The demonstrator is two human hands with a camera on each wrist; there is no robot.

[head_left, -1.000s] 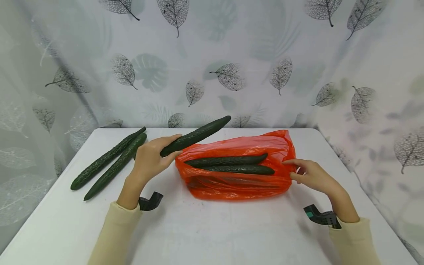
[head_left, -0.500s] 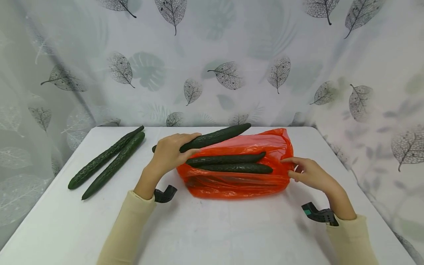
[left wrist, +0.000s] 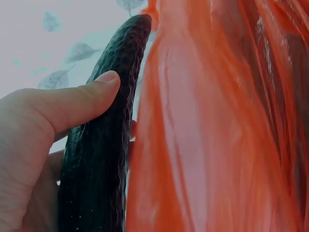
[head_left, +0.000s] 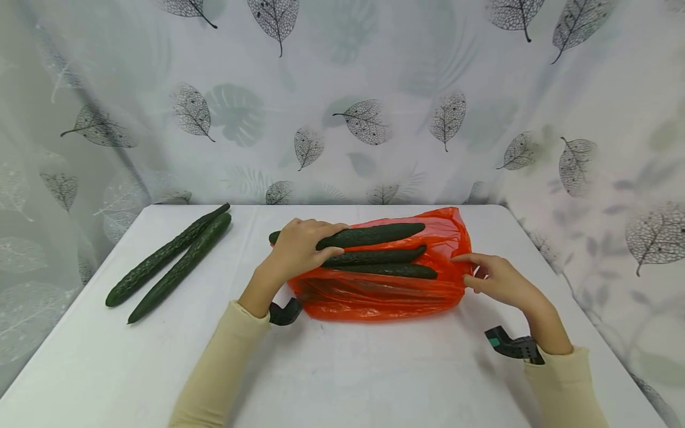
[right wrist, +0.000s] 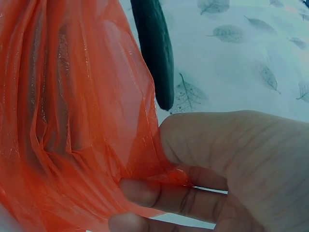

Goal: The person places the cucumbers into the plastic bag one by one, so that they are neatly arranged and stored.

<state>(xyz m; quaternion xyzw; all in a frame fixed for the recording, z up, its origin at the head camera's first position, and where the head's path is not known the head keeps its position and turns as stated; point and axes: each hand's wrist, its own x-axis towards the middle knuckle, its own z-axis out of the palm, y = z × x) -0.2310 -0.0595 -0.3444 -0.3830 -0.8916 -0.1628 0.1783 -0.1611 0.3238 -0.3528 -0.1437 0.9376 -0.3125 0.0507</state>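
Note:
My left hand (head_left: 299, 249) grips a dark green cucumber (head_left: 382, 235) near its left part, thumb on the near side. That cucumber lies lengthwise over the far side of a red plastic bag (head_left: 374, 302); whether it touches the bag is unclear. Inside the bag's opening are two more cucumbers, an upper one (head_left: 377, 257) and a lower one (head_left: 398, 271), their left ends hidden by my left hand. At the bag's right edge, my right hand (head_left: 500, 281) pinches the plastic between thumb and fingers, as the right wrist view (right wrist: 193, 154) shows.
Two cucumbers lie slanted at the left of the white table (head_left: 342, 374), one farther left (head_left: 166, 255) and one nearer (head_left: 179, 270), touching towards their far ends. A leaf-patterned curtain (head_left: 342, 89) hangs behind the table and along both sides.
My left hand has carried its cucumber to the right and lowered it over the bag, turning it nearly level. My right hand keeps its pinch on the bag's edge.

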